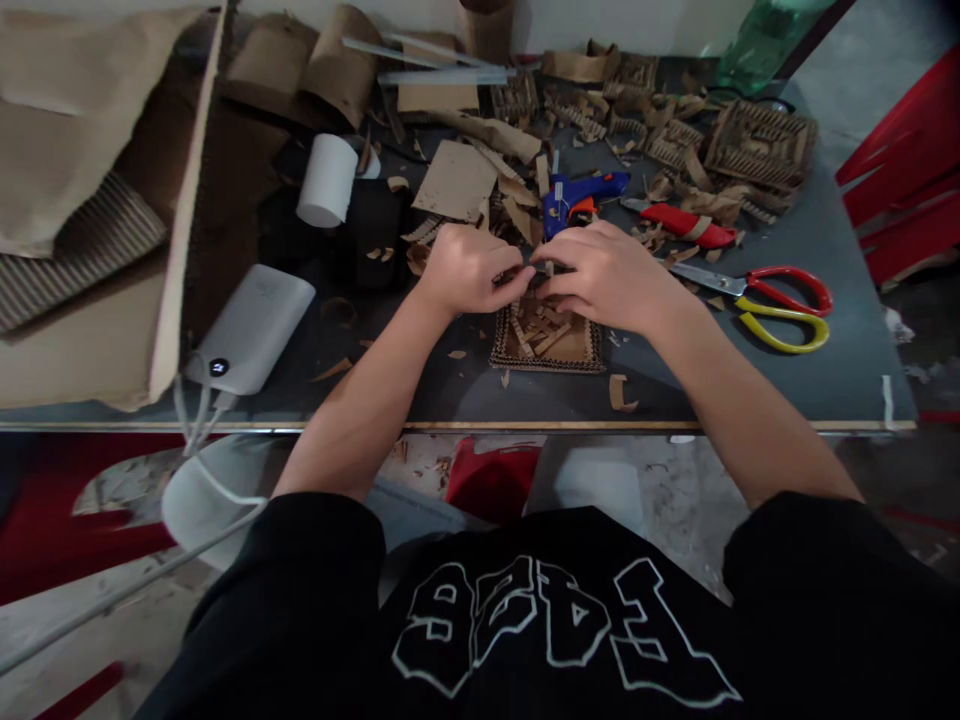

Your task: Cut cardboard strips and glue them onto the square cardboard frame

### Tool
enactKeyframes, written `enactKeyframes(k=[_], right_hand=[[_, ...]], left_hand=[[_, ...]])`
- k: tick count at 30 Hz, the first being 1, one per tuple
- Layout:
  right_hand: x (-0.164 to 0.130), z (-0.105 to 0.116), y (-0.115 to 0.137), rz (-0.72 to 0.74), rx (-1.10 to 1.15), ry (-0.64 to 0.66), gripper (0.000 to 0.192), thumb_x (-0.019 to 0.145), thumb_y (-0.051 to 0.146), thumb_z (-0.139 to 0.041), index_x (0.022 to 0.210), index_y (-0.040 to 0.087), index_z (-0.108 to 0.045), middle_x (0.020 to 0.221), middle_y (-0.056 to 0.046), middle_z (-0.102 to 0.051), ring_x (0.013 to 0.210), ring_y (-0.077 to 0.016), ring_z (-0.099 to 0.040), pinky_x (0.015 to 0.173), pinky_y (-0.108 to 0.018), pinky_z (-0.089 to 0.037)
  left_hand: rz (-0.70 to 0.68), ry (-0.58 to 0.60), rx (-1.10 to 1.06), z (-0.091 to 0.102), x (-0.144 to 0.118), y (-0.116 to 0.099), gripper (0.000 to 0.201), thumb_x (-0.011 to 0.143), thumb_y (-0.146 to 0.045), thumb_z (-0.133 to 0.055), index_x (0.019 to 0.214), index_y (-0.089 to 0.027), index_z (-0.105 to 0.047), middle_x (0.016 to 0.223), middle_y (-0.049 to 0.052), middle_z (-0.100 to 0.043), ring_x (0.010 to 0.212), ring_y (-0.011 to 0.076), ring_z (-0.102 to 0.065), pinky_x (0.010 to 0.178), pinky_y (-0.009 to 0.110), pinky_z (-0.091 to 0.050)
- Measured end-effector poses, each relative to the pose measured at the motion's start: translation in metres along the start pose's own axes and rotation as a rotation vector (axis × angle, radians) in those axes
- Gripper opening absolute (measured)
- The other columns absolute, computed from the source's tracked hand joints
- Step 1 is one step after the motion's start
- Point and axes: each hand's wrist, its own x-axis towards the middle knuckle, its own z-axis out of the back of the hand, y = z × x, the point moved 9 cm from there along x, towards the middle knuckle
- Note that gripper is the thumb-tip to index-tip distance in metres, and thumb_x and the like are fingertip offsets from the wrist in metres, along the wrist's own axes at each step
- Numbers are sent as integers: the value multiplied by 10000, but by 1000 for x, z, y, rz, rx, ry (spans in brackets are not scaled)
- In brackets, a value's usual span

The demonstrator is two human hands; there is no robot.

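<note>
A small square box of corrugated cardboard [551, 362] lies on the dark table, with thin cardboard strips [541, 328] inside it. Over its far side both hands meet. My left hand [476, 268] is closed, thumb and fingertips pinched together; whatever is between them is hidden. My right hand [600, 275] curves over the box's far right part, fingers bent toward the left fingertips, and what they hold cannot be made out. Just behind the right hand lies a blue glue gun [577, 198] with an orange trigger.
Scissors [780, 300] with red and yellow handles and a red-handled knife [690, 226] lie right. Cardboard scraps and finished square pieces [761, 145] crowd the back. Left are a white power bank [255, 330] with cables, a white roll [328, 180] and large cardboard sheets [82, 330].
</note>
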Motion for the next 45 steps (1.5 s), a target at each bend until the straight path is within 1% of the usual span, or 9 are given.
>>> enactKeyframes(k=[10,15,21,27,32,35,38,42,45], right_hand=[[2,-5,2,-2,109,107,256,979,289,-581,1012,201,-819,1521,-126,-540,1358,-358,-504,1088,-558,-450],[3,-2,-3,-28,155,86,218,938,271,-614,842,212,-800,1477,-108,-573,1319,-342,-522,1082,-543,-455],[0,-6,-6,-39,293,101,278,914,339,-650,1120,228,-799,1528,-138,-516,1381,-382,-466,1125,-624,-394],[-4,-10,-5,-42,406,115,295,864,375,-709,1115,262,-812,1552,-117,-492,1400,-400,-446,1169,-647,-333],[-5,-13,-4,-14,436,119,159,843,349,-757,963,275,-830,1556,-80,-496,1446,-397,-406,1201,-644,-303],[-3,-11,-4,-17,424,95,122,841,348,-775,832,229,-801,1496,-126,-540,1410,-401,-454,1179,-634,-340],[-3,1,-9,-51,460,16,212,854,384,-773,720,220,-754,1415,-128,-610,1348,-389,-522,1138,-607,-395],[-11,17,-34,-288,603,-124,276,861,480,-754,750,228,-728,1117,-111,-739,1108,-327,-656,980,-524,-515],[-17,16,-47,-446,785,-187,322,810,520,-796,814,212,-702,900,-84,-743,880,-262,-697,838,-451,-558]], left_hand=[[-94,2,105,1,1,-11,429,1001,-413,-389,713,-227,-647,548,39,-625,539,180,-613,514,334,-376],[-91,-7,85,1,1,-11,435,1000,-419,-395,714,-220,-656,561,42,-643,531,179,-610,509,334,-366],[-103,-49,71,2,1,-10,437,1012,-390,-397,674,-209,-606,532,30,-589,519,169,-583,515,325,-338],[-183,-215,133,14,-1,-19,423,998,-315,-471,600,-189,-545,478,6,-532,458,120,-497,502,299,-251],[-221,-269,158,18,-1,-25,417,987,-286,-491,581,-193,-518,465,2,-532,442,119,-487,487,301,-238],[-202,-240,166,15,-1,-21,415,992,-295,-485,593,-196,-543,478,9,-550,457,126,-502,493,310,-243],[-160,-163,152,6,-2,-15,429,1006,-319,-454,615,-198,-581,496,16,-557,478,137,-524,505,315,-262],[-45,-85,-3,-1,-2,-4,451,1026,-376,-421,694,-190,-661,559,32,-605,539,159,-589,549,313,-363],[77,-64,-241,-1,2,1,393,1018,-441,-460,943,-193,-756,738,46,-724,670,162,-675,657,305,-481]])
